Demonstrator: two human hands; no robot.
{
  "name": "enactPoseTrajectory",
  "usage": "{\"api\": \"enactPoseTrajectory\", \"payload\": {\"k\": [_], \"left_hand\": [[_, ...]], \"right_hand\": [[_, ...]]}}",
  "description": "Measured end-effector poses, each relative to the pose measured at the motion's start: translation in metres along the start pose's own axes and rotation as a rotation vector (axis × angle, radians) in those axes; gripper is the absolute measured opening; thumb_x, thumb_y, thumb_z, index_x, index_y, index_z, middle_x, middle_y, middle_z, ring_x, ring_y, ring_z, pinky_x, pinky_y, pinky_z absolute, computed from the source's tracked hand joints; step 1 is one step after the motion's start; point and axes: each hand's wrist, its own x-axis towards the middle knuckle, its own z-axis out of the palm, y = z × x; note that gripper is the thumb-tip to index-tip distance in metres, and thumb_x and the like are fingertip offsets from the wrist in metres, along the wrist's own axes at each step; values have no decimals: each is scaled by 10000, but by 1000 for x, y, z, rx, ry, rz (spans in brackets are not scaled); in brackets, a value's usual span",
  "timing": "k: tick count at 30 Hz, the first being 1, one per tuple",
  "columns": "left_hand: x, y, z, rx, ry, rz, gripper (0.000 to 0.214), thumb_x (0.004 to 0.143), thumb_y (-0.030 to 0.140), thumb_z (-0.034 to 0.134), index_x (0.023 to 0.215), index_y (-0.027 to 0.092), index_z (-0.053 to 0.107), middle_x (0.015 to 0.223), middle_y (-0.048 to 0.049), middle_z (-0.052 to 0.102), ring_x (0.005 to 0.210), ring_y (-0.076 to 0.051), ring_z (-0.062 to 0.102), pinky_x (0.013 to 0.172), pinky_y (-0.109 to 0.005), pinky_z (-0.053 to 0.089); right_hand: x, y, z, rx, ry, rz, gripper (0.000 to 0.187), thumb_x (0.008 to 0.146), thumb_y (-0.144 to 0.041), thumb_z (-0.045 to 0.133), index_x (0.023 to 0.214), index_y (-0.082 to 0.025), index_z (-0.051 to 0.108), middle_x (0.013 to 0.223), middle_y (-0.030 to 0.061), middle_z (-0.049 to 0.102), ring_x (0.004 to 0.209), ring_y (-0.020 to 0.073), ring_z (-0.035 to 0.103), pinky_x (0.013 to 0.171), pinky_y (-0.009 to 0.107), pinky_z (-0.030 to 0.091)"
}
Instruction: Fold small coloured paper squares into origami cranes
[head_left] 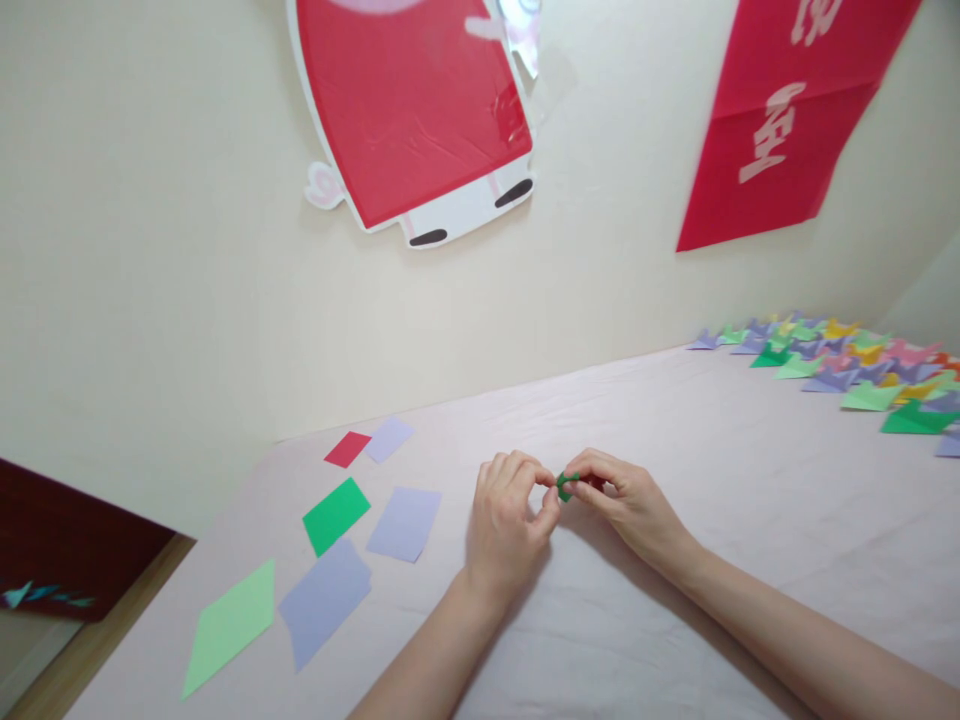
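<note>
Between my two hands is a small folded piece of green paper, held just above the pale cloth. My left hand pinches its left end between thumb and forefinger. From the other side, my right hand grips it with thumb and fingers. Much of the paper is covered by my fingertips, so its folded shape is hard to make out. Left of my hands lie flat paper sheets: a lavender sheet, a green sheet, a larger lavender sheet and a light green sheet.
A small red sheet and a pale lavender sheet lie near the wall. Several folded paper figures in many colours stand in rows at the far right. A red cartoon cutout and a red banner hang on the wall.
</note>
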Motion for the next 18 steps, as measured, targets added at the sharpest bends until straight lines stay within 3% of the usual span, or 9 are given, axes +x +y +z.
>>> {"api": "enactPoseTrajectory", "payload": {"k": [11,18], "left_hand": [[0,-7,-2,82,-59,5,120,822,108,639,822,218,590,847,-1,643,871,-207,540,781,-353,340],[1,-10,1,-65,-95,-83,114,859,133,596,788,222,600,842,1,646,880,-199,548,803,-347,364]], "right_hand": [[-1,1,-2,-46,-43,-106,150,872,-320,611,813,-245,726,786,42,683,751,199,621,686,301,476],[0,4,-3,-48,-64,-84,144,863,-298,611,791,-235,719,790,40,678,746,195,611,676,296,458]]}}
